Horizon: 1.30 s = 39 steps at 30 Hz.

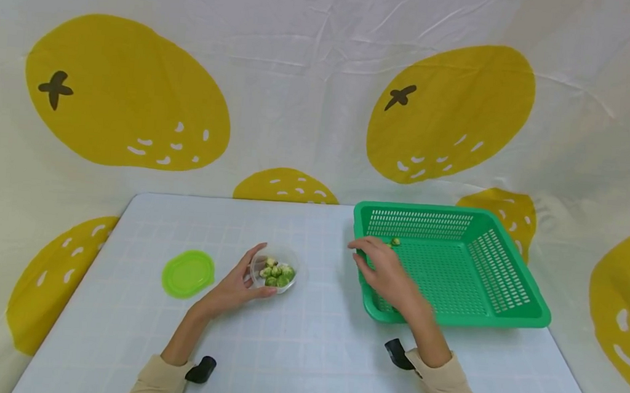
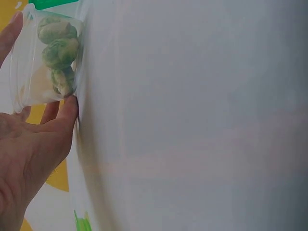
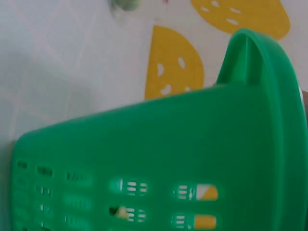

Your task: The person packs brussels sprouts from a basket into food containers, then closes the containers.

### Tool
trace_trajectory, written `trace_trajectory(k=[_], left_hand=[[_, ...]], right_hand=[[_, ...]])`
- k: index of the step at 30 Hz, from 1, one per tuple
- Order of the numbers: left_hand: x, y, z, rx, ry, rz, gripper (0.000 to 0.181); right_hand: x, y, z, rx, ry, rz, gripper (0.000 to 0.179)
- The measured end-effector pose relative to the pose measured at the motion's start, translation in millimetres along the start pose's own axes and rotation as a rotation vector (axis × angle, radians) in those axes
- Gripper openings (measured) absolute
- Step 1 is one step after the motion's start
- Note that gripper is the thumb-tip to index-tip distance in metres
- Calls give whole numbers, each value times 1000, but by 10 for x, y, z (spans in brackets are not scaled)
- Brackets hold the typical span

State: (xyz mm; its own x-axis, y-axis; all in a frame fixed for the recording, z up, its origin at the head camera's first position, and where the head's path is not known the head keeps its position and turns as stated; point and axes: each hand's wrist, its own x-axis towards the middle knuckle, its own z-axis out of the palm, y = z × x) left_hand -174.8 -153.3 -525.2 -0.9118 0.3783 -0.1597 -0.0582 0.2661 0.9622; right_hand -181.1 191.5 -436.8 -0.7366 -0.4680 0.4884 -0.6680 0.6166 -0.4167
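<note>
My left hand [image 1: 234, 289] grips a clear plastic cup [image 2: 29, 72], thumb on one side and fingers round the other. Brussels sprouts [image 1: 277, 274] lie inside it, several of them showing through the wall in the left wrist view. Over the left rim of a green plastic basket [image 1: 452, 319] hovers my right hand [image 1: 381, 269], its fingers loosely bent with a gap between thumb and forefinger. Nothing shows in that gap. Just behind this hand, a small sprout [image 1: 396, 242] lies in the basket's far left corner; the hand hides part of that end.
A bright green round lid [image 1: 188, 274] lies flat on the table left of the cup. The pale checked tablecloth [image 1: 291, 355] covers the table. A white curtain with yellow fruit prints [image 1: 299, 109] hangs along the back. The basket's slotted wall [image 3: 159, 144] fills the right wrist view.
</note>
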Motion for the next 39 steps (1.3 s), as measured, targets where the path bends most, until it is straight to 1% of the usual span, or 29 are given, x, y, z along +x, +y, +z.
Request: trace_trajectory(k=[8, 13, 20, 27, 32, 34, 39], left_hand=[[-8, 5, 7, -3, -3, 5, 101], [-9, -4, 1, -9, -6, 9, 101], [-9, -21, -9, 9, -1, 6, 102], [2, -5, -19, -17, -7, -2, 104], [6, 2, -10, -19, -13, 4, 103], [7, 6, -5, -22, -14, 5, 102], [5, 8, -6, -23, -18, 2, 101]], right_hand=[[-123, 136, -109, -18, 41, 0, 26], [-217, 196, -192, -34, 14, 33, 29], [-360, 290, -263, -77, -23, 62, 27], [-490, 333, -329, -65, -114, 138, 24], [-560, 360, -380, -31, -197, 182, 22], [-577, 375, -400, -17, -241, 205, 22], [-590, 422, -435, 48, -382, 266, 22]])
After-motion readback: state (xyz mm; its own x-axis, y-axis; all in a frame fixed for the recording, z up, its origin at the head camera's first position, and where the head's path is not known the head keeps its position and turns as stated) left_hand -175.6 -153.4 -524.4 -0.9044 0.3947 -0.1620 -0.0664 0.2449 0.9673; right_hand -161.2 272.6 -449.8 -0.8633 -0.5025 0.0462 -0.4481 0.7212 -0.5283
